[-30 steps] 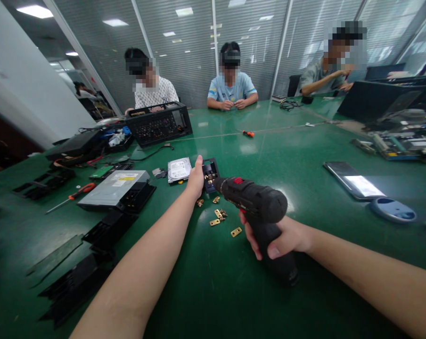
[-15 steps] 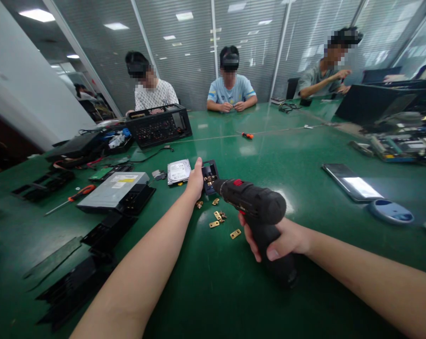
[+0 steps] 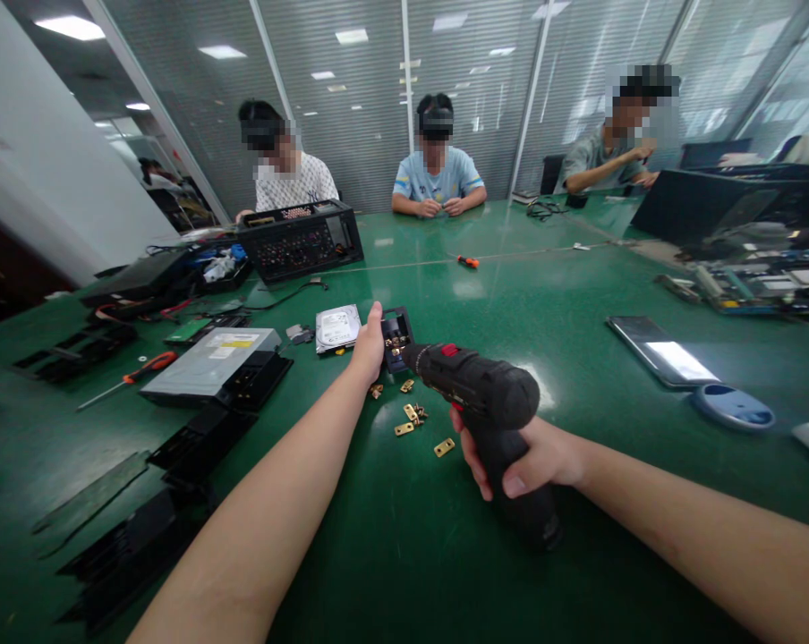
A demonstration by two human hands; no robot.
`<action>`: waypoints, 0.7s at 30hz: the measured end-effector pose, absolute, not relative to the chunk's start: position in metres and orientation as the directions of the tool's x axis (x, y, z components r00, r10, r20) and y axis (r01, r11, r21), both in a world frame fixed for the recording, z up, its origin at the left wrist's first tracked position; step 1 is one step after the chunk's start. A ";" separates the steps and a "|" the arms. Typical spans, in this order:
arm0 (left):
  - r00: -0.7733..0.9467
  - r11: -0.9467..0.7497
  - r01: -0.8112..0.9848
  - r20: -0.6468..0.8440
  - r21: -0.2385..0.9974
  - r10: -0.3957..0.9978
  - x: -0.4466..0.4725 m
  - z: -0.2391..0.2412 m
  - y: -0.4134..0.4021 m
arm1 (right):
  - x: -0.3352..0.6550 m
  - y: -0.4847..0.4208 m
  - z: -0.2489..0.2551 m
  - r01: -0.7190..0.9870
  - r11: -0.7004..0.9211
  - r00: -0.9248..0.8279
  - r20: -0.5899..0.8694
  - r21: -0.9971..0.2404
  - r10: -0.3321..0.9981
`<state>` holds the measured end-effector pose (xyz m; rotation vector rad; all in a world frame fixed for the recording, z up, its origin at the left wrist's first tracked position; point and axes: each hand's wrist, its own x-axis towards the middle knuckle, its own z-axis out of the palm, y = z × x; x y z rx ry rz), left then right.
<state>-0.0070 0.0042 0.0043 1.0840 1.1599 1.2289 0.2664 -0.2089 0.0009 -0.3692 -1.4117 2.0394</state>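
My right hand (image 3: pixel 512 465) grips a black cordless drill (image 3: pixel 478 385) by its handle, finger near the red trigger. The drill's front end points left at a small black tray-like part (image 3: pixel 396 324) with brass-coloured pieces in it. Around the near side of that black part my left hand (image 3: pixel 370 344) is closed, thumb up; its other fingers are mostly hidden. Whether the drill's tip touches the part I cannot tell. Several brass plates (image 3: pixel 444 447) and small screws (image 3: pixel 421 412) lie loose on the green table below. Just left of my left hand is a silver hard drive (image 3: pixel 337 327).
To the left lie an optical drive (image 3: pixel 209 362), an orange-handled screwdriver (image 3: pixel 150 367) and black plastic pieces (image 3: pixel 200 438). A computer case (image 3: pixel 303 240) stands behind. A phone (image 3: pixel 659 349) and a blue round object (image 3: pixel 733 407) sit at right. Three people sit across the table.
The whole view shifts slightly. Both hands, the drill and the black part keep nearly the same positions relative to each other.
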 end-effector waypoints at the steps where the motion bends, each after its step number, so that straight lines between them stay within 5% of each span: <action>1: -0.009 0.055 -0.117 -0.057 0.992 0.998 -0.007 0.004 0.004 | 0.266 -0.209 0.001 -0.330 -0.233 -0.767 0.116 -0.915 0.631; 21: 0.006 0.061 -0.136 -0.061 0.989 0.998 -0.006 0.003 0.005 | 0.266 -0.210 0.004 -0.311 -0.218 -0.769 0.110 -0.925 0.630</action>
